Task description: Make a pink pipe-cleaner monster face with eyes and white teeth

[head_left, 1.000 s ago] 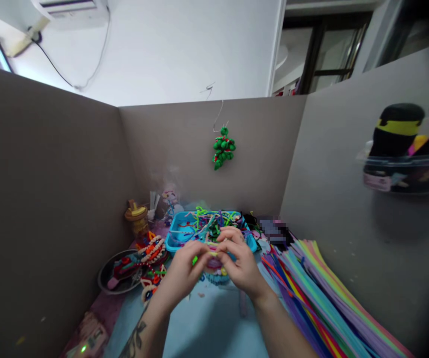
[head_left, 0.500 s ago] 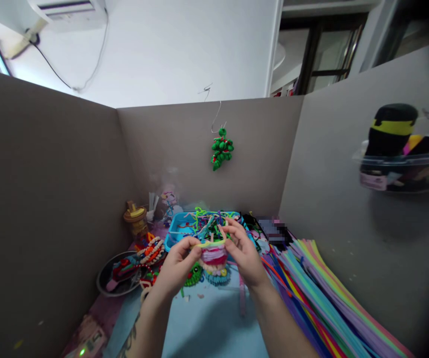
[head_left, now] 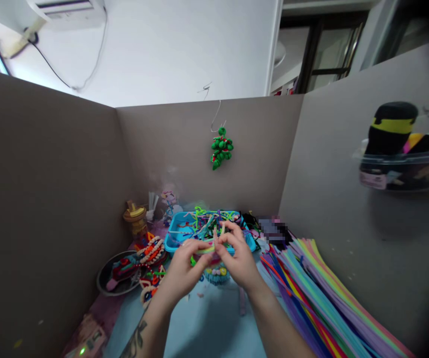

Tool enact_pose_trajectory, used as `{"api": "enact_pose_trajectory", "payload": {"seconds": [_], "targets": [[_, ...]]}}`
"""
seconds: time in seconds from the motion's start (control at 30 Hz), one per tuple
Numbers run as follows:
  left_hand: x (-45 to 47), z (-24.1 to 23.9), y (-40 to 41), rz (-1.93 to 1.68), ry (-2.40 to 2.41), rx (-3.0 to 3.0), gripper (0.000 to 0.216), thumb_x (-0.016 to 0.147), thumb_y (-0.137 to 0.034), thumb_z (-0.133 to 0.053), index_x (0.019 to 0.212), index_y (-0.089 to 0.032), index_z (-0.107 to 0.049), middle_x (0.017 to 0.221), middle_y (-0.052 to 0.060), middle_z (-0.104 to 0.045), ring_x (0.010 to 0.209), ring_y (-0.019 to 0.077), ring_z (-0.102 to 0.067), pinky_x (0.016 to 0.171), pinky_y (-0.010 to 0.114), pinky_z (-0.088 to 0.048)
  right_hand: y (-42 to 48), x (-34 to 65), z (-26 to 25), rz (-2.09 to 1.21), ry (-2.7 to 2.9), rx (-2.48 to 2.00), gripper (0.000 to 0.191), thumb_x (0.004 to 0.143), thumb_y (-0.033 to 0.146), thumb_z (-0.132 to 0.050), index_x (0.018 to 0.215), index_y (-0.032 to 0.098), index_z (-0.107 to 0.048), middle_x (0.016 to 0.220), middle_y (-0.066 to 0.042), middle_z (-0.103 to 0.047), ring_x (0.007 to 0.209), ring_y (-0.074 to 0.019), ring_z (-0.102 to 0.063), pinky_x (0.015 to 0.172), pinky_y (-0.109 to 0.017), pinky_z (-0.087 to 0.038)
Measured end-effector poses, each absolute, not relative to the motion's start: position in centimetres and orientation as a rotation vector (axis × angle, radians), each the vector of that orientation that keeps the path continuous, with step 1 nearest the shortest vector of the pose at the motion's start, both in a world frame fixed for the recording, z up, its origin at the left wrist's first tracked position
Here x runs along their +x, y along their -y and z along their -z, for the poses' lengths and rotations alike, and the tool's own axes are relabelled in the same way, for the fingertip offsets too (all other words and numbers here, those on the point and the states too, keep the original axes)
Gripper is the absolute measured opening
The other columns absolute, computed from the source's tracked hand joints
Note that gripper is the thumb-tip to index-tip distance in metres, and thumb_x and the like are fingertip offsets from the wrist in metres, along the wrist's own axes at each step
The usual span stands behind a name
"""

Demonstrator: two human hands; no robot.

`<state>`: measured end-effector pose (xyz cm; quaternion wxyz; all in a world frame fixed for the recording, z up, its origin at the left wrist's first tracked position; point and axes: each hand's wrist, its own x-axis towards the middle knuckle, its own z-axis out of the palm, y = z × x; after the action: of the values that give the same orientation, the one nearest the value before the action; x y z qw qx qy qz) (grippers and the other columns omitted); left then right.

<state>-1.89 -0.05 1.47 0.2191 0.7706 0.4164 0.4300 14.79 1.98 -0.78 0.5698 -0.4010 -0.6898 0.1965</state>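
Observation:
Both hands hold a small piece made of fuzzy pipe cleaners [head_left: 206,249], with a yellow edge and pink and lilac rows, above the work surface. My left hand [head_left: 184,263] pinches its left side between thumb and fingers, hiding much of it. At the right end, my right hand [head_left: 240,256] is closed with fingertips on pale pink upright ends [head_left: 215,235]. Just below my hands lies a round blue pipe-cleaner piece [head_left: 217,277] with yellow and lilac bits on top. A green piece is mostly covered by my left hand.
Behind my hands sits a blue tray [head_left: 167,241] of pipe-cleaner scraps. Long pipe cleaners [head_left: 326,293] lie in bundles at right. A metal bowl [head_left: 102,286] of finished pieces stands left. Grey partitions [head_left: 184,144] enclose the surface; a green ornament [head_left: 222,148] hangs at back.
My hands have drawn closer together. The pink and lilac piece has tipped, so its yellow edge shows more and its rows less. My right fingertips have shifted left onto the pale pink ends.

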Motion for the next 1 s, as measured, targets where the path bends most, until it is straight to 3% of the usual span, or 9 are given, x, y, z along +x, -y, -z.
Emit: {"api": "enact_pose_trajectory", "payload": {"seconds": [0.1,0.23,0.5,0.7,0.9,1.0], "targets": [[-1.8,-1.5,0.1,-1.182,-1.214,2.158,0.019,0.087,-0.032,-0.052,0.088,-0.019,-0.066,0.085,0.004,-0.067,0.082,0.018,-0.06,0.077,0.03,-0.044,-1.8,14.8,0.7,-0.405,1.634,-0.913,0.007,0.082,0.025,-0.057,0.079,0.021,-0.062,0.126,-0.009,-0.046,0.123,-0.0258,-0.041,0.103,-0.044,-0.032],[-2.0,-1.5,0.0,-1.177,-1.265,2.16,0.022,0.089,-0.033,-0.048,0.087,-0.019,-0.065,0.083,0.003,-0.066,0.081,0.0172,-0.059,0.075,0.028,-0.044,-1.7,15.2,0.5,-0.222,1.669,-0.83,0.021,0.086,0.023,-0.053,0.103,0.028,-0.065,0.132,-0.006,-0.044,0.126,-0.0247,-0.038,0.105,-0.046,-0.031],[-1.9,-1.6,0.1,-1.163,-1.255,2.241,0.022,0.09,-0.03,-0.045,0.083,-0.018,-0.062,0.08,0.003,-0.062,0.078,0.0171,-0.055,0.074,0.029,-0.041,-1.5,15.0,0.5,0.093,1.813,-0.895,0.038,0.084,0.018,-0.053,0.116,0.037,-0.063,0.142,0.0,-0.036,0.133,-0.0289,-0.024,0.107,-0.054,-0.027],[-2.1,-1.7,0.2,-1.167,-1.234,2.315,0.018,0.09,-0.026,-0.045,0.083,-0.019,-0.06,0.081,0.003,-0.061,0.08,0.0179,-0.052,0.073,0.029,-0.039,-0.9,15.0,-0.1,0.092,1.919,-0.9,0.032,0.079,0.017,-0.056,0.103,0.035,-0.069,0.145,0.002,-0.031,0.134,-0.0305,-0.02,0.107,-0.055,-0.024],[-1.9,-1.9,0.6,-1.126,-1.186,2.398,0.018,0.09,-0.026,-0.047,0.079,-0.019,-0.059,0.077,0.003,-0.059,0.079,0.0173,-0.05,0.074,0.029,-0.037,-0.7,15.3,-0.7,-0.061,1.993,-0.905,0.016,0.079,0.016,-0.054,0.076,0.023,-0.067,0.141,-0.003,-0.038,0.135,-0.0309,-0.019,0.106,-0.053,-0.026],[-1.8,-1.9,0.5,-1.13,-1.177,2.399,0.018,0.09,-0.026,-0.047,0.079,-0.018,-0.058,0.077,0.003,-0.059,0.079,0.0172,-0.05,0.074,0.029,-0.037,-0.8,15.4,-0.5,-0.114,1.991,-0.912,0.014,0.08,0.017,-0.054,0.077,0.022,-0.067,0.145,-0.002,-0.033,0.137,-0.031,-0.016,0.108,-0.053,-0.023]]}}
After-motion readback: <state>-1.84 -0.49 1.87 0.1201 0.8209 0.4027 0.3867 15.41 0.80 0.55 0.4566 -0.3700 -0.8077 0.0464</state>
